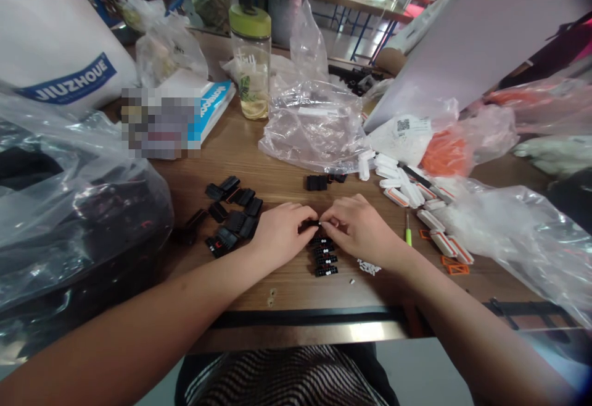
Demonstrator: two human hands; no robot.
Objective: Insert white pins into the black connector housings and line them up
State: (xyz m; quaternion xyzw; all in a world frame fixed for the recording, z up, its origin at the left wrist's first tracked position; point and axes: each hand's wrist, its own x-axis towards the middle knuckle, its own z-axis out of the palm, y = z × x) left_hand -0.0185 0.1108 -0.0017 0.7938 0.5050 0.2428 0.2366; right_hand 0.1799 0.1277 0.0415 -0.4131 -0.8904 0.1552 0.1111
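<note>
Near the middle of the wooden table (287, 295), my left hand (284, 227) is closed on a black connector housing (307, 225). Facing it, my right hand (354, 224) pinches at the connector's right end, and a tiny white piece shows at the fingertips. Just below my hands lies a column of several black connectors (326, 259) with white dots on them. To their right is a small pile of white plugs (369, 266), with one loose white plug (352, 281) nearer the edge. More black connectors (235, 218) lie scattered left of my left hand.
A green-handled screwdriver (408, 233) and white-and-orange parts (411, 190) lie at right. Behind my hands are a black connector (317, 182) and a clear plastic bag (314, 125). A green-lidded bottle (250, 60) stands farther back. A large bag of black parts (78, 221) bulges at left.
</note>
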